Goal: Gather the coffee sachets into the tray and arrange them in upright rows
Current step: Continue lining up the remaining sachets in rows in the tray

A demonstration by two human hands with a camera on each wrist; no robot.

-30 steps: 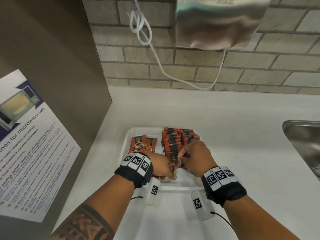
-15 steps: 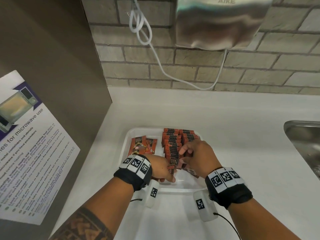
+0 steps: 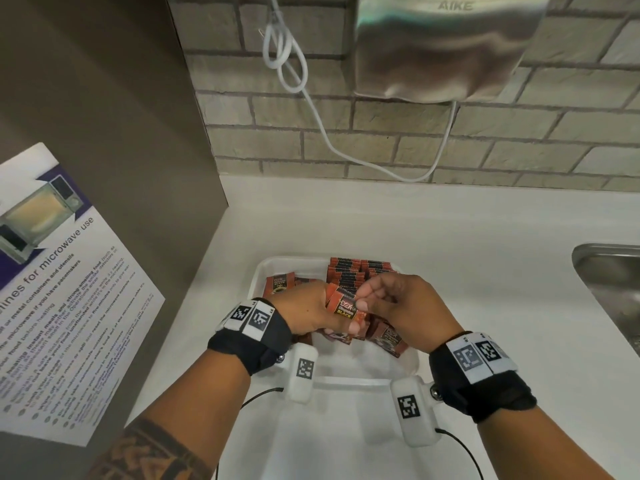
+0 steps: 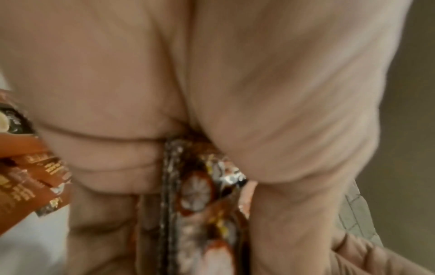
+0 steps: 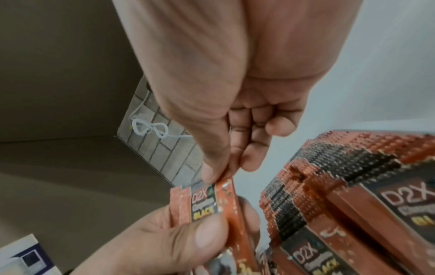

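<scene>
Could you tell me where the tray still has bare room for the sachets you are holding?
Bare floor shows along the tray's near wall, and a strip between the leaning sachets at the left and the upright rows. The middle is crowded: both hands and loose sachets fill it.

Sachets: small foil coffee sachets (image 3: 346, 308), orange-brown, black panel, gold lettering.
Tray: white plastic tray (image 3: 349, 382).
Wall: grey-beige brick wall (image 3: 485, 140).
Wristbands: black fabric wristbands (image 3: 258, 336), white checkered tags.

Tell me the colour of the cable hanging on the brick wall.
White; the cable shows best in the head view.
</scene>
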